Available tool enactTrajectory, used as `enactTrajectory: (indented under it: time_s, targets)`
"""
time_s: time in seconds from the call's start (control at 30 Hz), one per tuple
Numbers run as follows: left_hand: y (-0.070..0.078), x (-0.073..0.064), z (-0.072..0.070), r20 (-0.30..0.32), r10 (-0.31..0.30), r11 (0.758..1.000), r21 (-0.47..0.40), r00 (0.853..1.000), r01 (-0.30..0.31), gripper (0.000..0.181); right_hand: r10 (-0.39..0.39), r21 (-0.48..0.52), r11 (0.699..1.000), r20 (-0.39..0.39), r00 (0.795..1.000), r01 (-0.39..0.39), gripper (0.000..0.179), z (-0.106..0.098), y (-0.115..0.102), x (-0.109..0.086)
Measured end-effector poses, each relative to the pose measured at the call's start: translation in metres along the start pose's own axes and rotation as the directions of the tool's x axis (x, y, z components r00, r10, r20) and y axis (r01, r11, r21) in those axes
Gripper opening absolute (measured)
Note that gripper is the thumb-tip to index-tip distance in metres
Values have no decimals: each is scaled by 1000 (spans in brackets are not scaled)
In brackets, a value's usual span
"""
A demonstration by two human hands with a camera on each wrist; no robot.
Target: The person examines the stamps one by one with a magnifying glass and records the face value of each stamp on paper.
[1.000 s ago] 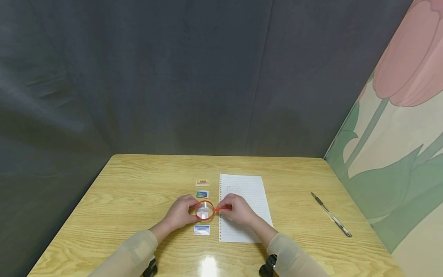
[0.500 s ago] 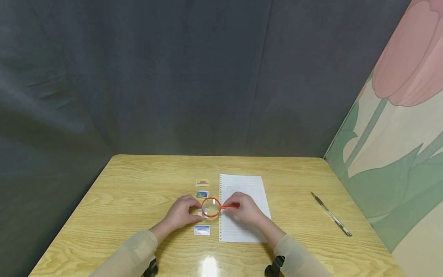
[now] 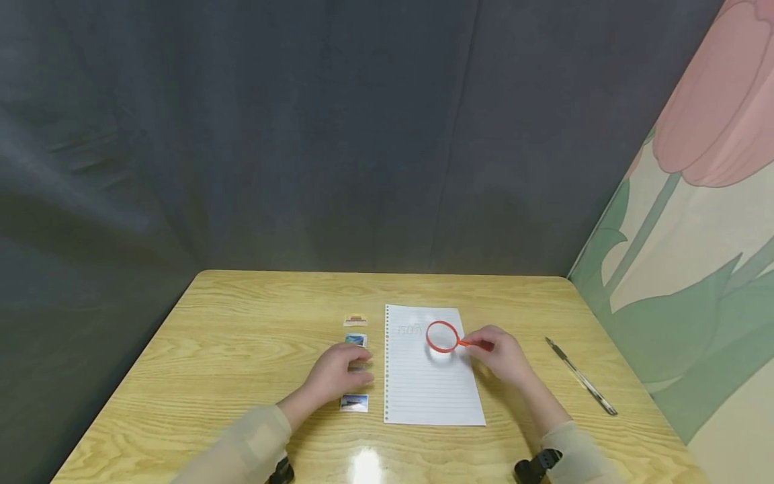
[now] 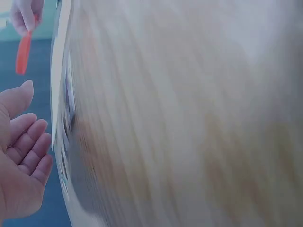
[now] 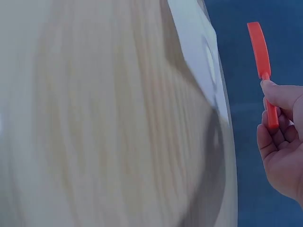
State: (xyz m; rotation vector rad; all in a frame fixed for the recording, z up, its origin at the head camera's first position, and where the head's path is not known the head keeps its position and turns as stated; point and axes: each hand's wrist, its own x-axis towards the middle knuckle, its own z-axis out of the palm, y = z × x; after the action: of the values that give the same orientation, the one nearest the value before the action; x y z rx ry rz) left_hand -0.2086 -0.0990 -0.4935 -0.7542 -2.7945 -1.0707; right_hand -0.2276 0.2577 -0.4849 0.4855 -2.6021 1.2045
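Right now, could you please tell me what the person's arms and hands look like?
The left hand and right hand wear no gloves. The left sleeve and right sleeve are pale beige and stop short of the hands. A black device shows beside the left sleeve, a second black device beside the right.

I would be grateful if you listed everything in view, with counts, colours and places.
magnifier: one, red, above the paper, in the right hand
paper: one, white, lined, faint writing near its top, on the table
cards: three plain to see, mostly blue or orange, left of the paper; apparently a fourth, mostly hidden by the left hand
pen: one, dark and clear, on the table's right
table: one, yellowish wood, below everything
curtain: dark grey-blue, behind the table
wall: cream, pink and green flower design, far right
wrist cameras: two, black, one per wrist
sleeves: two, beige, on the forearms
hands: two, bare, over the table
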Motion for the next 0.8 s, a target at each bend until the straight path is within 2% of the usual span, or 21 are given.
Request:
enactTrajectory:
  time_s: [0.2,0.4,0.63,0.8]
  targets:
    - [23,1,15,46,34,999,8,998,-35,38,28,-79,996,-73,997,-34,11,-34,26,-10]
    - [33,4,31,67,63,997,36,996,-66,42,72,-151,985,-104,992,-87,9,-56,45,-20]
    - [41,9,42,68,119,991,47,991,-122,45,179,-205,959,-84,980,-193,9,-71,62,-32]
    - [45,10,47,93,130,988,69,987,-136,48,207,-241,946,-62,976,-216,11,-78,68,-39]
